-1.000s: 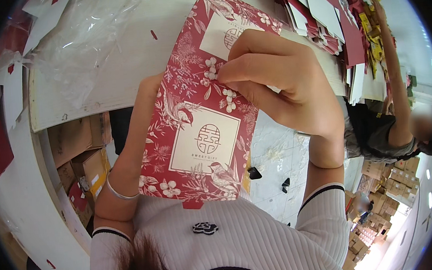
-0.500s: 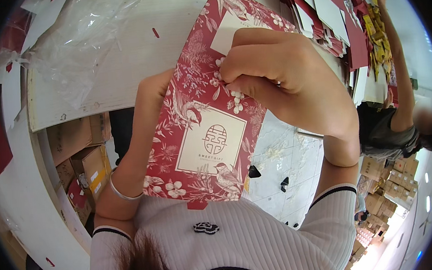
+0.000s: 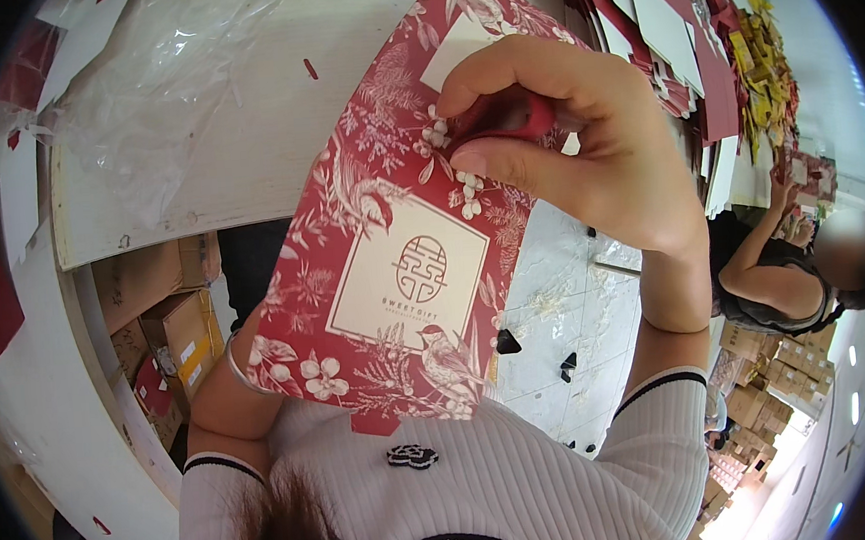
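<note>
A flat red gift box (image 3: 402,197), printed with pale birds, flowers and a cream label, hangs tilted above my lap, its small tab at the lower end. My right hand (image 3: 595,148) curves over its right side, thumb and forefinger around a curled red strip (image 3: 507,114). Whether that strip is part of the box or separate, I cannot make out. Behind the box my left hand is hidden; only my left forearm (image 3: 231,399) with a silver bangle shows at its lower left edge.
A white table (image 3: 232,133) bears crumpled clear plastic (image 3: 155,99) and a small red scrap (image 3: 311,68). Stacked red and white card pieces (image 3: 662,33) lie at the far right, yellow packets (image 3: 759,57) beyond. Another person (image 3: 778,266) works there. Cardboard boxes (image 3: 181,328) stand under the table.
The box's lower end has swung left and nearer, covering my left wrist. My right fingers have spread, and the curled red strip now shows between them. The other person has lowered an arm.
</note>
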Available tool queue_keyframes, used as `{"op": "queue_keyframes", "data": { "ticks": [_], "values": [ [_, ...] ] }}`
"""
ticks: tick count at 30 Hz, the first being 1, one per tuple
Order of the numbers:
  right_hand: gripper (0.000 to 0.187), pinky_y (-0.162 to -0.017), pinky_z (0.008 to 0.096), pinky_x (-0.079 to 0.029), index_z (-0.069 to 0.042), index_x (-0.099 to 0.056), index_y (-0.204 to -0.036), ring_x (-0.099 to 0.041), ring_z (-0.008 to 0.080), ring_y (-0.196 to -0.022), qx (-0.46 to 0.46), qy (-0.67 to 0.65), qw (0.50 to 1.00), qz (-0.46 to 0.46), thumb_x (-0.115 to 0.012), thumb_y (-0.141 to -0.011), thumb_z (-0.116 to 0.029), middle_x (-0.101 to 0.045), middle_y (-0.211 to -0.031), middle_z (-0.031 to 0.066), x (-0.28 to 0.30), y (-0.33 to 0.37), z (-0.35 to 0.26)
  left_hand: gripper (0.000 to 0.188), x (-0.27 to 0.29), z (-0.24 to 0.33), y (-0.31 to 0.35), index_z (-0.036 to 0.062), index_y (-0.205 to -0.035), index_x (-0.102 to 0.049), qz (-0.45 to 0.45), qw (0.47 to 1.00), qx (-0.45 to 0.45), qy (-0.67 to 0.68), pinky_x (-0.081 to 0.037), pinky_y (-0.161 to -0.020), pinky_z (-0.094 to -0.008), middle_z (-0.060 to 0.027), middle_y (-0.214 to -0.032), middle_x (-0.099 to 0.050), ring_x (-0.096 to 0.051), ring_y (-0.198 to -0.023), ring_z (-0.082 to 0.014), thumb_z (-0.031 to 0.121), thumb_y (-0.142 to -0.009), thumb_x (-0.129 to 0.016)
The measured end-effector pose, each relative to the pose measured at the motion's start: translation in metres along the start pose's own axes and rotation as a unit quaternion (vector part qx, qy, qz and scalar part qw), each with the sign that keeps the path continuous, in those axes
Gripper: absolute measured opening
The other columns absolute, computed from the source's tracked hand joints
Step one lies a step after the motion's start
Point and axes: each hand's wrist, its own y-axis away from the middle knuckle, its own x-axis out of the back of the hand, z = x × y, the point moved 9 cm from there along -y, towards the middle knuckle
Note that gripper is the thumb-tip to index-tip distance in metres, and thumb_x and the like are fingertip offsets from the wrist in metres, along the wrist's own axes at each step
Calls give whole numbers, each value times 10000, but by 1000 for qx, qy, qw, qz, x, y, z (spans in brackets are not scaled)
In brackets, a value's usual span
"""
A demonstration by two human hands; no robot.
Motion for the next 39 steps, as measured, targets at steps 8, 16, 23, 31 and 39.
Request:
{"op": "queue_keyframes", "data": {
  "ticks": [8,16,23,31,39],
  "values": [
    [158,-427,149,-400,12,-566,-963,-532,40,-519,6,-74,993,88,-592,-825,-61,-594,-785,34,12,0,8,208,1,16,-1,26,-934,-594,26,990,-89,-105,-374,-836,-342,-94,-986,-613,-539,-937,-242,100,-745,-638],
    [181,-410,155,-397,14,-535,-998,-534,57,-478,24,-114,993,4,-514,-886,-126,-583,-756,31,-2,-2,0,224,12,77,-2,48,-925,-597,97,863,-364,-335,-334,-946,-403,-113,-1047,-603,-521,-1051,-317,117,-721,-658],
    [311,-755,284,-415,9,-488,-1089,-537,167,-873,101,-192,969,118,-474,-891,-231,-574,-978,112,42,-7,-4,141,-17,85,-10,63,-847,-569,-88,853,-395,-329,-293,-991,-474,-155,-1008,-615,-515,-1083,-345,127,-740,-635],
    [403,-853,312,-420,-19,-477,-1160,-507,201,-1066,168,-114,923,327,-458,-766,-99,-528,-1147,103,112,39,17,111,10,117,-43,2,-876,-572,95,950,-269,-129,-370,-570,-185,-10,-755,-583,-473,-630,-40,82,-814,-617],
    [1195,-1062,428,-160,-79,-88,-1397,-223,288,-1301,117,-131,980,89,-752,-529,-563,-256,-1383,182,43,48,-5,120,17,139,-55,-11,-876,-574,135,954,-232,-136,-280,-503,-163,55,-699,-493,-378,-590,2,92,-823,-607]
  ]
}}
